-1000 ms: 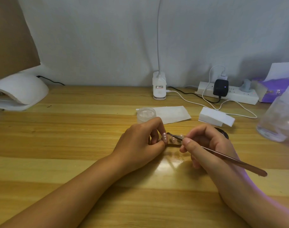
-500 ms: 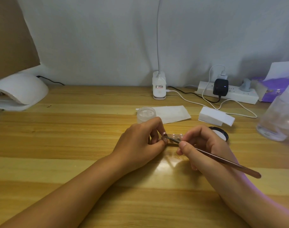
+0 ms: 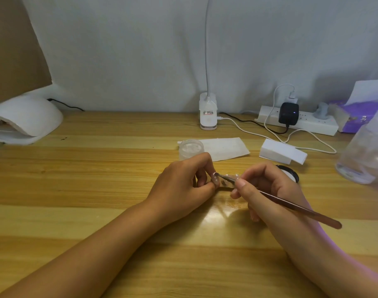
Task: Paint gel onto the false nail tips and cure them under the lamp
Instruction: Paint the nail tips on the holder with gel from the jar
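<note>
soft dim light, glare on table (image 3: 218, 214).

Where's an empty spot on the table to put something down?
The biggest bare patch is the wood between the curing lamp on the left, the desk lamp base at the back and the left hand. The front edge between the arms is bare too. The right side is crowded: power strip, white block, bottle.
</note>
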The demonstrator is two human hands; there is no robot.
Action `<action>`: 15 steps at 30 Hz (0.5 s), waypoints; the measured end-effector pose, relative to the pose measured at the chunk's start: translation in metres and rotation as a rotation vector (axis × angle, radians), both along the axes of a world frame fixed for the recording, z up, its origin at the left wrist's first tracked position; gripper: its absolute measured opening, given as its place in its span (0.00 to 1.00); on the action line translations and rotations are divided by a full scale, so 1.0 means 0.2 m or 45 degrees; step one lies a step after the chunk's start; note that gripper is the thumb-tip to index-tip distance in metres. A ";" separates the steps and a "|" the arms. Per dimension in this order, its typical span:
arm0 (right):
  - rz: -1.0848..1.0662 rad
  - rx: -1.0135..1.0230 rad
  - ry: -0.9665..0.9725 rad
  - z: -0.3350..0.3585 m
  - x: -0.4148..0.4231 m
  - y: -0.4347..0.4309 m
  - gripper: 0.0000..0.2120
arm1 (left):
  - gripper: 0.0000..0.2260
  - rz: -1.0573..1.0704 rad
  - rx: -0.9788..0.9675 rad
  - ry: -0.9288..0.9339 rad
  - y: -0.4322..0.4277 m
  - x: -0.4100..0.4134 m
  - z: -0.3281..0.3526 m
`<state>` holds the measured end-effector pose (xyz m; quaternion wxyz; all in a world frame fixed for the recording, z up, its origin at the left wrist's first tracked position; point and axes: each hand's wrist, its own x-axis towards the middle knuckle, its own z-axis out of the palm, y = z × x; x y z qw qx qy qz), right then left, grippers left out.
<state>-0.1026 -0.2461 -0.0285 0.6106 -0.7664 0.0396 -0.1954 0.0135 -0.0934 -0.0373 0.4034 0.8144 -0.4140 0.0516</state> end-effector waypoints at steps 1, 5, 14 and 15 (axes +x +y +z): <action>-0.004 -0.006 0.001 0.00 0.00 0.00 0.06 | 0.13 0.002 -0.002 0.001 0.00 0.00 0.00; 0.031 -0.027 0.023 -0.01 0.01 -0.01 0.06 | 0.13 0.001 -0.002 0.010 0.00 0.00 0.00; 0.032 0.049 -0.020 0.00 0.00 -0.01 0.09 | 0.12 0.017 0.001 0.000 0.00 0.00 -0.01; 0.031 0.055 -0.028 0.00 0.00 -0.01 0.05 | 0.12 0.020 0.000 -0.002 0.00 0.00 -0.01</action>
